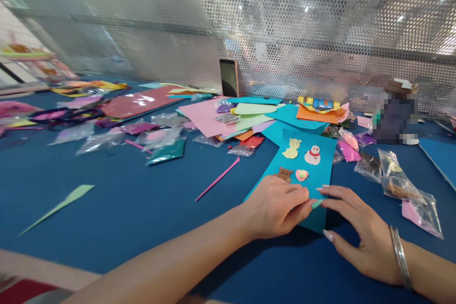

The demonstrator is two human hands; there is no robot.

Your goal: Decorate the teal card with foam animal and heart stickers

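Observation:
A blue sheet of paper [322, 168] lies on the table in front of me. Clay figures are stuck on it: a pale yellow animal [292, 148], a snowman [313, 155], a brown bear's head [284, 174] and a pink and yellow piece [302, 175]. My left hand [276, 206] rests over the lower part of the sheet, its fingers closed in a pinch. At its thumb tip is a small green piece [317, 204]. My right hand [366, 230], with silver bangles, is open beside the sheet's right edge, fingertips close to that piece.
Coloured papers [210, 116] and clay packets [166, 152] spread along the back of the table. A phone [228, 78] stands against a perforated metal screen [270, 23]. To the left lie a pink stick [217, 179], a green paper strip [67, 202] and scissors [66, 115].

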